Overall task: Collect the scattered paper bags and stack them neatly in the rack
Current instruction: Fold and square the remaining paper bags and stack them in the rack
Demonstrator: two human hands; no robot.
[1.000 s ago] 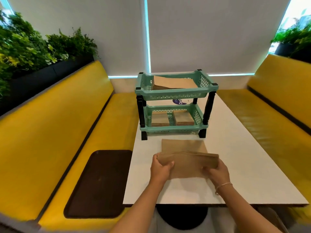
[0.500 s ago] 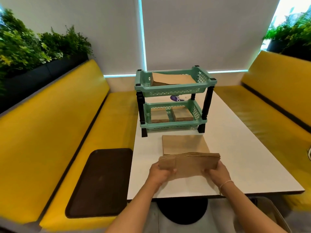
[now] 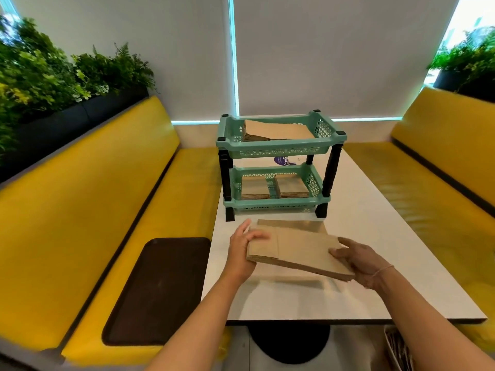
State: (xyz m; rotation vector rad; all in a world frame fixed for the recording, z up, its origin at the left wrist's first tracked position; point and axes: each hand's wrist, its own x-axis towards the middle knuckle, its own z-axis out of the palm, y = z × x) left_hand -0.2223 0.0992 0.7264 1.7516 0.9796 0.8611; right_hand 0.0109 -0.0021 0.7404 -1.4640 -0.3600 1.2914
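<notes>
Yellow booth benches (image 3: 88, 210) are seen on both sides, planters with green foliage (image 3: 53, 76) behind their backs; a dark brown tray (image 3: 158, 290) lies on the seat left of the left fingers

White table (image 3: 375, 263) runs away from the camera, beyond the fingertips

Green two-tier rack (image 3: 278, 162) with black posts is set on the table, well beyond both sets of fingers. A stack of brown bags is laid in the top tier (image 3: 278, 131); two smaller stacks are placed side by side in the bottom tier (image 3: 273, 187)

A stack of flat paper bags (image 3: 300, 250) is held off the table between the two hands, tilted, its right end nearer the camera. One more flat bag (image 3: 294, 225) lies on the table just beyond the fingertips, between held stack and rack, partly hidden by the stack

Left hand (image 3: 242, 250): the stack's left end is clamped, fingers laid over the top face, palm at the edge; thumb hidden

Right hand (image 3: 361, 263): the right end is gripped, thumb curled on top, fingers under the stack and not visible. A thin bracelet (image 3: 383, 269) is worn on that wrist
</notes>
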